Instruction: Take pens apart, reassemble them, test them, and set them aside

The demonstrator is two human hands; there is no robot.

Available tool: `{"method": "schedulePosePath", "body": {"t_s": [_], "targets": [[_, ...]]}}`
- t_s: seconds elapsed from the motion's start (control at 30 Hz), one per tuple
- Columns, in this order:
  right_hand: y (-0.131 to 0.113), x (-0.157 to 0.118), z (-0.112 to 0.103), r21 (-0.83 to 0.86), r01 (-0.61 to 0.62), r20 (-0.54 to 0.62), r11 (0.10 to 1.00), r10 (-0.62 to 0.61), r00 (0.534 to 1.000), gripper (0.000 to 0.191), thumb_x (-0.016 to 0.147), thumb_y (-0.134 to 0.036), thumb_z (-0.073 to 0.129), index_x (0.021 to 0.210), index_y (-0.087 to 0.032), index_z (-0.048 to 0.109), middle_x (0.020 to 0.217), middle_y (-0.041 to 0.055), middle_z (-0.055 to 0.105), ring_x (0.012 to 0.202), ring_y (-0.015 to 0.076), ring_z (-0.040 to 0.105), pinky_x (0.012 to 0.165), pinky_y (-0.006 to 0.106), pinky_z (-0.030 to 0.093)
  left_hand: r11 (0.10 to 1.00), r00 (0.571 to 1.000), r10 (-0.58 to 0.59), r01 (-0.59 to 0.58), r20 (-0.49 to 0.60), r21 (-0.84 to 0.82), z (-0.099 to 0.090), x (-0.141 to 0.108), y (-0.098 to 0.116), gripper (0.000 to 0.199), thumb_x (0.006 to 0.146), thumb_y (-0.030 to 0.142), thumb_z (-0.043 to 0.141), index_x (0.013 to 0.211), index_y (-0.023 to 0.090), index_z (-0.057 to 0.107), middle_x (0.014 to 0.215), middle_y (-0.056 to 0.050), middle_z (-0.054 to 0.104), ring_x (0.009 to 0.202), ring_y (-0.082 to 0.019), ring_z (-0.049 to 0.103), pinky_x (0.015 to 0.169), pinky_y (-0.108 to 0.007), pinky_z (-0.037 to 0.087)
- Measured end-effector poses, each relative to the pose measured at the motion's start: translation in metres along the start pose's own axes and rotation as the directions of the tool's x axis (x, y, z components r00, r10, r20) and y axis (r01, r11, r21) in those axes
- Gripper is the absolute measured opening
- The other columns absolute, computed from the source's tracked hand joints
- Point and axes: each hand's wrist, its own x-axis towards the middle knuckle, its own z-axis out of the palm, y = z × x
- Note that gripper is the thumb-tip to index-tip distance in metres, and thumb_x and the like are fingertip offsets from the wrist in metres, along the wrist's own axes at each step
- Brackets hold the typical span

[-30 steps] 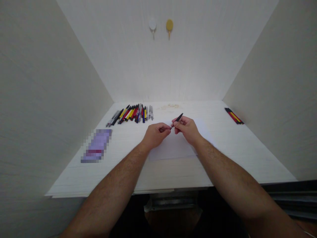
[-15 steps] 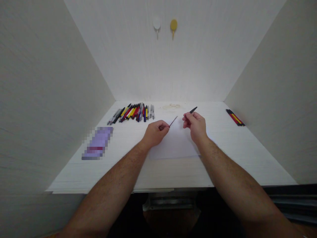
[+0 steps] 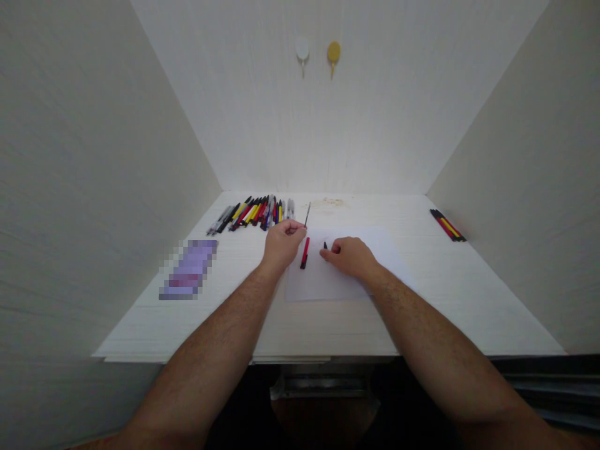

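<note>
In my left hand a thin dark pen refill is pinched between thumb and fingers, pointing up and away. My right hand is low over the white sheet of paper, with a small black pen part at its fingertips. Part of that piece is hidden by the fingers. Between the two hands a red pen barrel with a black clip end lies on the paper, touched by neither hand.
Several pens in mixed colours lie in a row at the back left. A few black-tipped red and yellow pens lie by the right wall. A blurred purple object sits at the left. Two hooks are on the back wall.
My right hand has come down and left onto the paper, lowering the black part. The red barrel now shows on the paper. My left hand has shifted left with the refill, which points more upright.
</note>
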Motion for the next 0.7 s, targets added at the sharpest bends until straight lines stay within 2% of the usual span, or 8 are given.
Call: {"method": "schedulePosePath", "body": {"t_s": [0.1,0.17,0.27,0.33,0.4,0.5,0.57,0.7], "targets": [[0.002,0.001,0.001,0.045,0.003,-0.029,0.999,-0.002,1.0,0.037,0.078,-0.053,0.06,0.06,-0.021,0.065,0.065,0.0055,0.066,0.057,0.0148,0.051,0.055,0.029,0.031,0.999,0.999,0.016,-0.017,0.033,0.045,0.001,-0.001,-0.001,0.016,0.069,0.029,0.064,0.077,0.015,0.068,0.064,0.0,0.063,0.059,-0.011,0.055,0.056,-0.023,0.043],[0.004,0.002,0.001,0.102,0.004,-0.099,0.995,0.007,0.995,0.032,0.079,-0.046,0.06,0.06,-0.021,0.064,0.063,0.004,0.064,0.057,0.014,0.05,0.056,0.029,0.032,0.998,0.998,0.023,-0.027,0.065,0.059,0.001,-0.003,-0.001,0.016,0.07,0.03,0.064,0.076,0.015,0.067,0.065,-0.001,0.064,0.059,-0.011,0.055,0.056,-0.023,0.042],[0.005,0.004,0.0,0.333,-0.003,-0.224,0.943,0.082,0.971,0.026,0.077,-0.039,0.06,0.061,-0.019,0.063,0.06,0.0018,0.061,0.056,0.0123,0.048,0.056,0.028,0.034,0.998,0.99,0.039,-0.046,0.138,0.045,0.002,-0.008,0.004,0.016,0.07,0.029,0.064,0.076,0.015,0.066,0.066,-0.001,0.065,0.057,-0.011,0.054,0.054,-0.022,0.042],[0.005,0.006,-0.002,0.59,-0.008,-0.209,0.807,0.163,0.964,0.024,0.076,-0.039,0.061,0.067,-0.018,0.064,0.061,0.001,0.061,0.052,0.0106,0.047,0.052,0.026,0.035,0.998,0.977,0.041,-0.05,0.211,0.042,0.002,-0.013,0.01,0.016,0.071,0.029,0.064,0.076,0.015,0.066,0.064,0.0,0.064,0.054,-0.01,0.052,0.05,-0.022,0.039],[0.004,0.007,-0.003,0.804,-0.004,-0.137,0.595,0.191,0.972,0.025,0.074,-0.041,0.064,0.076,-0.017,0.066,0.065,0.0009,0.062,0.048,0.009,0.045,0.046,0.024,0.034,0.997,0.959,0.028,-0.046,0.282,0.056,0.001,-0.017,0.015,0.017,0.072,0.031,0.064,0.078,0.016,0.066,0.059,0.001,0.061,0.048,-0.009,0.049,0.046,-0.021,0.036],[0.003,0.007,-0.005,0.933,0.033,-0.093,0.358,0.151,0.984,0.028,0.07,-0.04,0.069,0.085,-0.016,0.068,0.072,0.0015,0.064,0.049,0.0076,0.046,0.044,0.023,0.035,0.995,0.938,0.03,-0.062,0.346,0.081,0.0,-0.02,0.018,0.019,0.074,0.034,0.062,0.079,0.016,0.067,0.054,0.003,0.057,0.044,-0.008,0.044,0.043,-0.021,0.032],[0.002,0.006,-0.005,0.952,0.049,-0.091,0.301,0.128,0.987,0.029,0.068,-0.038,0.071,0.088,-0.016,0.069,0.072,0.0009,0.064,0.049,0.0073,0.047,0.044,0.022,0.035,0.992,0.929,0.055,-0.093,0.365,0.088,0.0,-0.02,0.017,0.02,0.075,0.034,0.062,0.079,0.016,0.068,0.053,0.003,0.056,0.044,-0.008,0.043,0.043,-0.021,0.033],[-0.001,0.005,-0.005,0.946,0.07,-0.114,0.318,0.123,0.986,0.024,0.069,-0.038,0.072,0.079,-0.017,0.067,0.067,-0.0001,0.062,0.048,0.0073,0.046,0.043,0.022,0.035,0.983,0.918,0.096,-0.147,0.384,0.106,0.0,-0.019,0.015,0.021,0.075,0.035,0.061,0.08,0.016,0.07,0.053,0.002,0.056,0.046,-0.009,0.044,0.045,-0.021,0.033]]}}
